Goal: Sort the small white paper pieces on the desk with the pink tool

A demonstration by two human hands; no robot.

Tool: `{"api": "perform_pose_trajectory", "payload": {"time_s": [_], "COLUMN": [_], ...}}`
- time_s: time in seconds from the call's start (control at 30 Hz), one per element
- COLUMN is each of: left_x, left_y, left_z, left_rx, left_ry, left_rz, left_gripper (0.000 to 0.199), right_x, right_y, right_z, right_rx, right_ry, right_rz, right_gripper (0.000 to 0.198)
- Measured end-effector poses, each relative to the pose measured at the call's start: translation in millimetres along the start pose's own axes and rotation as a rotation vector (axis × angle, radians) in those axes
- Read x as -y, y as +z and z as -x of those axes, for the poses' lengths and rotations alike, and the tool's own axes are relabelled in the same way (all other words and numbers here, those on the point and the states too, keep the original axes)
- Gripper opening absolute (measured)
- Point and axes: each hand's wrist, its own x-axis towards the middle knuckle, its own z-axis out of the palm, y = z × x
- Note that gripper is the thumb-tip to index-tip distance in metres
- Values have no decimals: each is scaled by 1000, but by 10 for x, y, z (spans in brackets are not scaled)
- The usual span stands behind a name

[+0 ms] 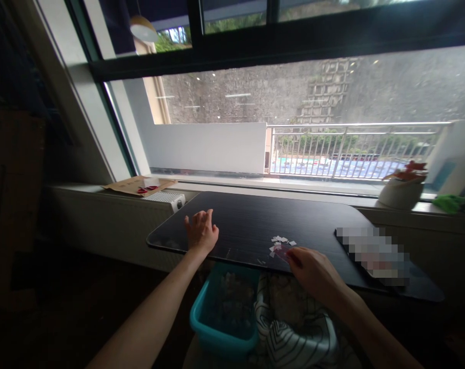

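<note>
My left hand is at the near left part of the dark table, with its fingers apart and nothing in them. Farther right, my right hand pinches a small, see-through pinkish plastic piece at the table's near edge. It looks like a little bag or film, but its exact kind is hard to make out. Several small white paper squares lie scattered around and just beyond it. Below the table edge, a turquoise plastic tub contains many small clear pieces that are too dim to name.
A striped cloth with a hollow of similar small pieces lies beside the tub. On the table's right rests a blurred-out flat object. Red-handled scissors lie on brown paper at the sill; a plant pot stands at right.
</note>
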Motion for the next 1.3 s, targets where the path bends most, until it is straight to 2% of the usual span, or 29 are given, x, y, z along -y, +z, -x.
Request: {"api": "perform_pose_trajectory", "payload": {"time_s": [0.2, 0.37, 0.43, 0.63, 0.8, 0.93, 1.17, 1.3], "left_x": [-6, -27, -31, -20, -16, -18, -14, -13], "left_y": [-1, -25, -31, -16, -10, -20, -36, -30], "left_z": [8, 10, 12, 19, 20, 19, 21, 19], "left_rx": [-6, 12, 16, 10, 5, 7, 19, 8], "left_ry": [-10, -14, -22, -31, -18, -23, -18, -18], "left_rz": [3, 10, 8, 11, 14, 5, 16, 12], "left_gripper": [47, 46, 46, 46, 46, 46, 45, 45], "right_x": [224, 151, 195, 438, 398, 424, 568, 473], "right_y": [111, 62, 70, 162, 159, 145, 130, 83], "right_z": [-122, 28, 84, 48, -68, -106, 32, 86], "right_rx": [30, 7, 19, 62, 30, 60, 112, 124], "right_ry": [-55, 68, 76, -16, -9, -66, -149, -185], "right_rz": [-62, 17, 21, -88, -52, -52, -168, -244], "right_gripper": [22, 21, 23, 25, 23, 24, 22, 21]}}
